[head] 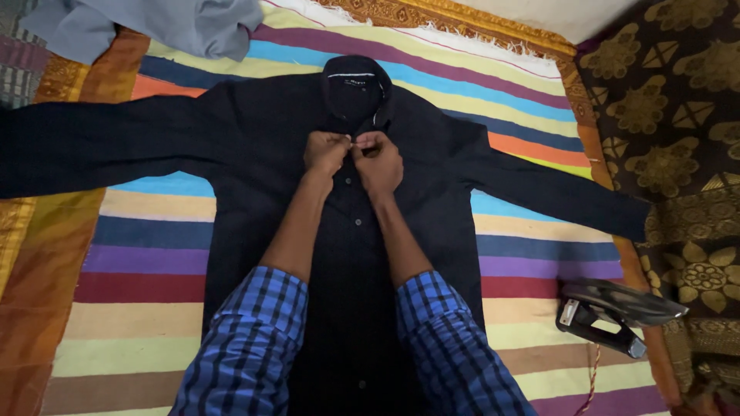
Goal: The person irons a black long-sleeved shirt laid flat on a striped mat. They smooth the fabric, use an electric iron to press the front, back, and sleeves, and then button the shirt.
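At the bottom of the frame, two forearms in blue checked sleeves (254,339) come up from the lower edge toward the middle. Between and under them lies the dark shirt (254,154), spread flat with its front side up, and its lower part goes out of the frame at the bottom centre. A row of small buttons runs up the middle of the shirt between the two arms.

A little above the centre of the frame, the left hand (325,152) and the right hand (380,162) meet over the front strip of the shirt, just below the collar (354,81). Both hands are closed, with the fingertips pinching the cloth at one point, and the two hands touch each other there. If a button is between the fingers, I cannot tell, because the fingers hide it.

The shirt sleeves are stretched out to both sides: one reaches the left edge of the frame, the other goes toward the right edge. The shirt lies on a striped cloth (154,254) of many colours.

At the lower right, well apart from the hands, an iron (609,308) rests on the edge of the striped cloth. At the upper left, a grey-blue garment (154,27) lies beyond the shirt. At the right side is a brown fabric with gold flowers (663,115).
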